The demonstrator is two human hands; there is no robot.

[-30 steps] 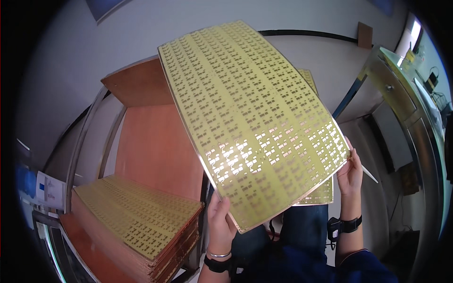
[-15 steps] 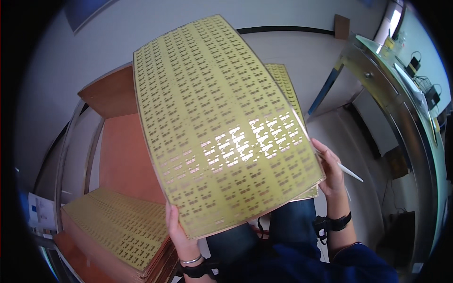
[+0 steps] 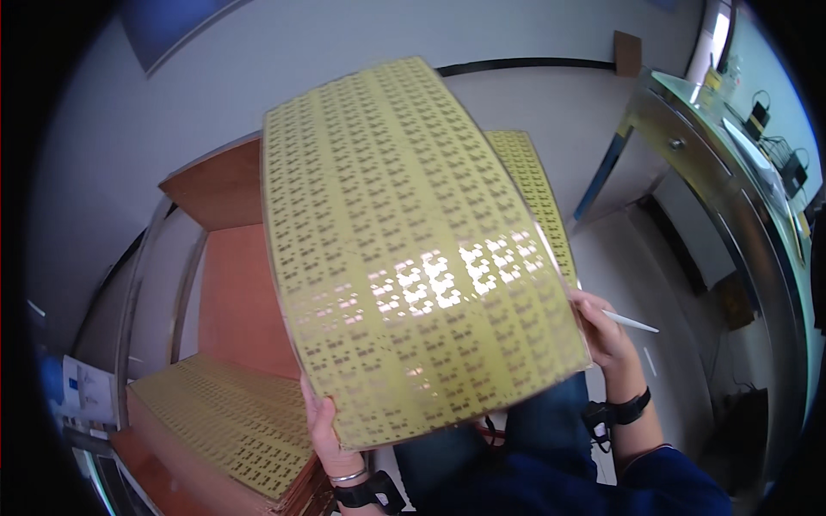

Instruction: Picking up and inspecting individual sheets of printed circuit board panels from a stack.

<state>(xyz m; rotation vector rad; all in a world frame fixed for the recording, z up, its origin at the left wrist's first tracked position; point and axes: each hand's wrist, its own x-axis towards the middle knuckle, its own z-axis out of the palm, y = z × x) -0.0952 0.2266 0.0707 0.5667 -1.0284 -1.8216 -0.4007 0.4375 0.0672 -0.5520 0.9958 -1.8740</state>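
A large yellow-green circuit board panel (image 3: 387, 206), covered in rows of small copper pads, is held tilted up in front of me. My left hand (image 3: 323, 427) grips its lower left edge, thumb on the face and fingers hidden behind. At the lower right edge, my right hand (image 3: 605, 331) holds the panel, with a slim white pen-like tool (image 3: 632, 322) sticking out of the same hand. Light glares off the pads across the panel's lower half. Behind its right side shows part of another similar panel (image 3: 533, 185); what supports that one is hidden.
A stack of similar panels (image 3: 215, 421) lies at lower left, beside a reddish-brown board (image 3: 237, 292) in a metal-framed rack (image 3: 148, 284). To the right stands a metal-edged workbench (image 3: 680, 142) with cables and black adapters (image 3: 759, 116). My legs (image 3: 538, 434) are below the panel.
The whole view has shifted slightly, with the surroundings now lower and further right. The held panel sits a little lower, and the layered edge under its lower right corner no longer shows. Both grips continue.
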